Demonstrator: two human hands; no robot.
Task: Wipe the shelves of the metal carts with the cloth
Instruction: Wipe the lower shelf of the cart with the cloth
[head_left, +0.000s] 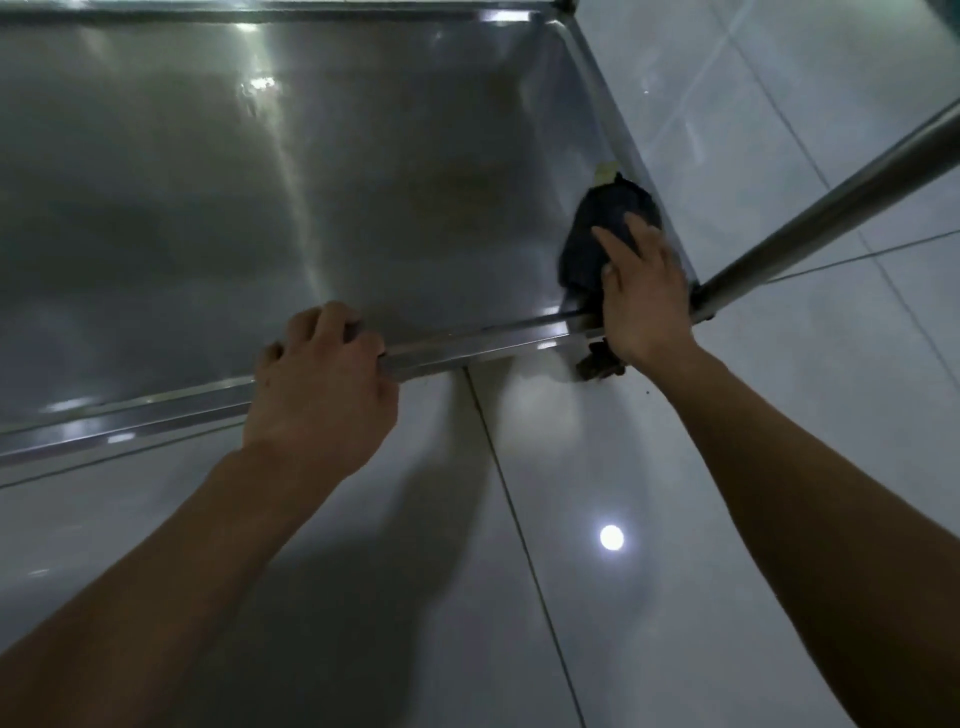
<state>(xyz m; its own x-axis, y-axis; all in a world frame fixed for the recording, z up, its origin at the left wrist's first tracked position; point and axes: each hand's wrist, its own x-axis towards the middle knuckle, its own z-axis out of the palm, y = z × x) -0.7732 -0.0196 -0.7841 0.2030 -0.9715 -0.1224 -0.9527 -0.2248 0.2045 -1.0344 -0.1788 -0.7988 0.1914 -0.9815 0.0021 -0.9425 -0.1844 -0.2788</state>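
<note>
My right hand (641, 296), fingers straight, presses the dark cloth (602, 234) flat on the shelf (260, 197) at its near-right corner, beside the post (831, 208). Cloth's long axis runs near to far; my hand hides its near end. My left hand (322, 395) curls round the near rim (493, 345). Shelf is cut off left.

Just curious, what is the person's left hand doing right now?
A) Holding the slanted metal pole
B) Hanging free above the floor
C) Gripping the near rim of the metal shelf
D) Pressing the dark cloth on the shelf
C: the left hand has its fingers curled over the near rim of the shelf, while the right hand presses the dark cloth into the shelf's right corner.
</note>
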